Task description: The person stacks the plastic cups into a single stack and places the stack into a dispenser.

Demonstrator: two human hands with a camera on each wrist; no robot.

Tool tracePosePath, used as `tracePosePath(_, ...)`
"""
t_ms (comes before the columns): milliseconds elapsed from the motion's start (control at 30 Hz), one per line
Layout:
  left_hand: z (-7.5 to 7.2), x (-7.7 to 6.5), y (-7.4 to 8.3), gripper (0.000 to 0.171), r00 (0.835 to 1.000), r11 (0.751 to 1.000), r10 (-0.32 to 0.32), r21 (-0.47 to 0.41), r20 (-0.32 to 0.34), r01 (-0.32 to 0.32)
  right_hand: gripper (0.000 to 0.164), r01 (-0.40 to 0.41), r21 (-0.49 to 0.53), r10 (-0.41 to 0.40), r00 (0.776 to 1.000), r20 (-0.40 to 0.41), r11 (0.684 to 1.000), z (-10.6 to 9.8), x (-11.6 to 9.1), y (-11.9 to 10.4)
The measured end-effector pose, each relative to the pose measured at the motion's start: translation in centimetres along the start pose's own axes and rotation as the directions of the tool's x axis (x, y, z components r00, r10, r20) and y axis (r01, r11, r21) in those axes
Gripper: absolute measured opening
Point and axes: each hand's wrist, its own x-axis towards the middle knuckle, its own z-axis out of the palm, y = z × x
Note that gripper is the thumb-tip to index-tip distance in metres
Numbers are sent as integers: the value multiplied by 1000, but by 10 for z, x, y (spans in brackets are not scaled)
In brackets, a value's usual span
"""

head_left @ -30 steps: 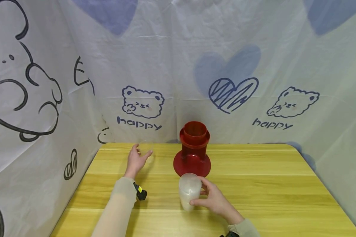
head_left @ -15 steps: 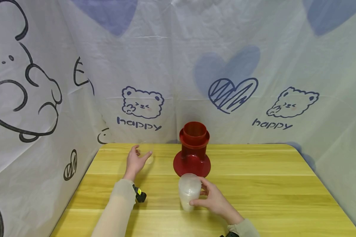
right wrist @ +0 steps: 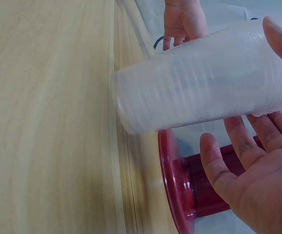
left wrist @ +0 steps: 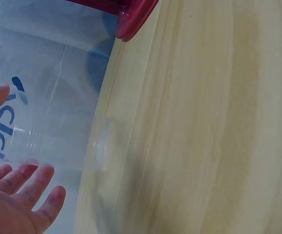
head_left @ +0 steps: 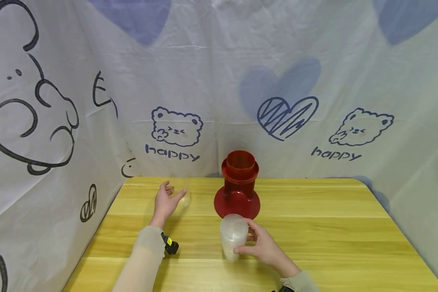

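red stand (head_left: 237, 190), yellow wooden table (head_left: 314, 219)

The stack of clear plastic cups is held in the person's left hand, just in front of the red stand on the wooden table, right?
Not quite: the right hand holds the stack of clear plastic cups, as the head view shows. It is indeed just in front of the red stand on the wooden table.

The head view looks forward and down across the wooden table (head_left: 314, 227) from the person's seat, taking in both hands. The left wrist view sits low and close, facing the far edge, seemingly tilted. The right wrist view is equally close. All 3 share the red stand (head_left: 238, 186).
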Motion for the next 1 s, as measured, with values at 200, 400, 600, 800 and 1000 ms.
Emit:
tracePosePath(200, -2, -8, 3, 86, 1000, 1000, 19, -22, 15, -18, 76, 0, 7, 0, 1000, 2, 1000, 0, 0, 0)
tracePosePath(400, -5, -20, 13, 84, 998, 998, 60, -24, 34, -59, 75, -7, 8, 7, 1000, 3, 1000, 0, 0, 0)
tracePosePath(600, -6, -31, 29, 76, 989, 989, 143, -40, 35, -142, 75, -8, 16, 8, 1000, 3, 1000, 0, 0, 0)
tracePosePath(800, -6, -42, 50, 72, 974, 972, 226, -76, 32, -223, 75, 1, 15, -1, 1000, 6, 1000, 1, 0, -1)
tracePosePath(1000, -7, -53, 72, 65, 943, 940, 330, -101, 41, -325, 74, 3, -5, -3, 1000, 6, 1000, 1, 0, 0)
